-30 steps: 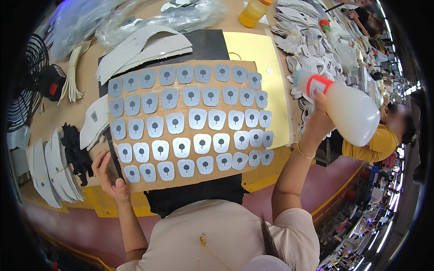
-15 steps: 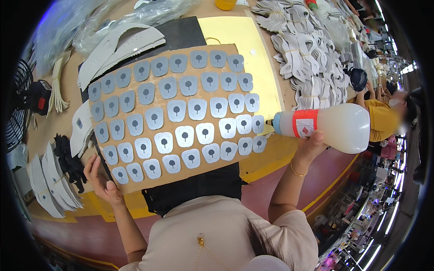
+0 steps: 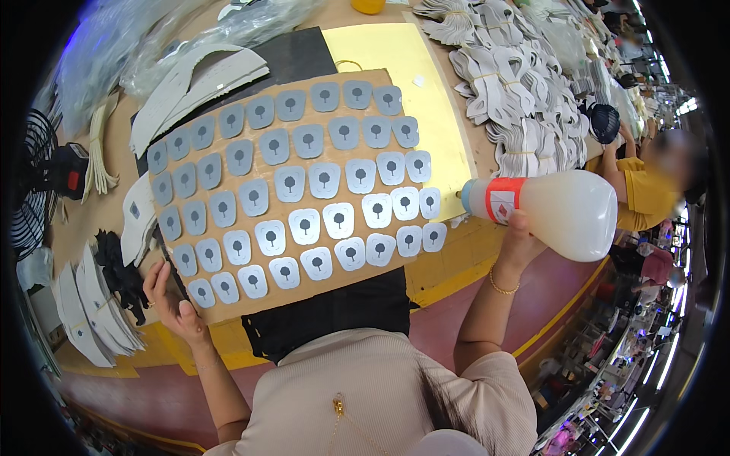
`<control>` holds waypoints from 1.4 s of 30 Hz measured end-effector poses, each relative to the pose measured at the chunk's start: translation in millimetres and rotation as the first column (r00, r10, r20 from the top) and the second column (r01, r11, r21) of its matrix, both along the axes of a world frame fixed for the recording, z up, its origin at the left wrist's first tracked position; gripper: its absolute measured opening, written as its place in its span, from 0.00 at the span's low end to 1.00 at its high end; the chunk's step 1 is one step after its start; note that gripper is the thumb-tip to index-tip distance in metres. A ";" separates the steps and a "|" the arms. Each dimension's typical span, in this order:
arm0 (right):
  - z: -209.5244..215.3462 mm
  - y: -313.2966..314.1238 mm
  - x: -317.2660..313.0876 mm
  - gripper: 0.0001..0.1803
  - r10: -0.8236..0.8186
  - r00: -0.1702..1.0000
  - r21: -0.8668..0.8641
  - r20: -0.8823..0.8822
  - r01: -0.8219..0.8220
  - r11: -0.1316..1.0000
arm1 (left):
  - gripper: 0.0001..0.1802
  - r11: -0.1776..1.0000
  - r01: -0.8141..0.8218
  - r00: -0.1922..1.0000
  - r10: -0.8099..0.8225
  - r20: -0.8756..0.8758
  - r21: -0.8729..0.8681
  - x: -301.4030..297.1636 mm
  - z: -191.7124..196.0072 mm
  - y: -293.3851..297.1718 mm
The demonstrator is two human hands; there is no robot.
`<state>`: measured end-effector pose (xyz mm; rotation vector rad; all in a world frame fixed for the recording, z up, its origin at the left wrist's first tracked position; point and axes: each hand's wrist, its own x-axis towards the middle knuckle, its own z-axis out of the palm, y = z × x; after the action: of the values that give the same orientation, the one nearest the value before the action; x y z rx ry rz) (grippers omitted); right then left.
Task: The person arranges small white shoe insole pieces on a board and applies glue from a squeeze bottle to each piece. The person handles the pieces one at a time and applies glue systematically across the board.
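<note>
While the right hand [image 3: 522, 245] grips a bottle [image 3: 572, 214], red labelling [image 3: 505, 185] shows.

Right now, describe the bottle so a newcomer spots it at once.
Find the big brown cardboard sheet covered in rows of gray patches. Beyond its right edge, the right hand holds the bottle nearly on its side. Its cloudy body, red band and pale blue collar set it apart from the bundles of white pieces behind.

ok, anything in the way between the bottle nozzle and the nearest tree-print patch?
Nothing visible. The nozzle of the translucent plastic bottle, in the right hand, faces the nearest tree-print patch; only a gap above the yellow sheet separates them.
</note>
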<state>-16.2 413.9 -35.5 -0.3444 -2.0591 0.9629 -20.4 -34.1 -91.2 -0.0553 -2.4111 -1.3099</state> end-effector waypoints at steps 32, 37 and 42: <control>10.2 -17.1 32.0 0.41 0.229 0.957 -0.161 -0.177 -0.258 0.953 | 0.37 0.995 0.064 0.998 -0.065 -0.009 -0.073 -0.4 1.7 -1.7; 6.4 -14.8 26.9 0.44 0.242 0.958 -0.285 -0.153 -0.277 0.918 | 0.36 0.996 0.063 0.998 -0.064 -0.011 -0.060 -1.1 2.4 -0.2; 5.6 -19.5 25.1 0.46 0.287 0.953 -0.328 -0.101 -0.304 0.894 | 0.36 0.997 0.069 0.998 -0.070 -0.006 -0.034 -1.4 1.2 0.1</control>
<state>8.9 394.4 -29.9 -0.1818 -1.9295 1.5076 -21.9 -34.0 -90.0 -0.1542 -2.4457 -1.2967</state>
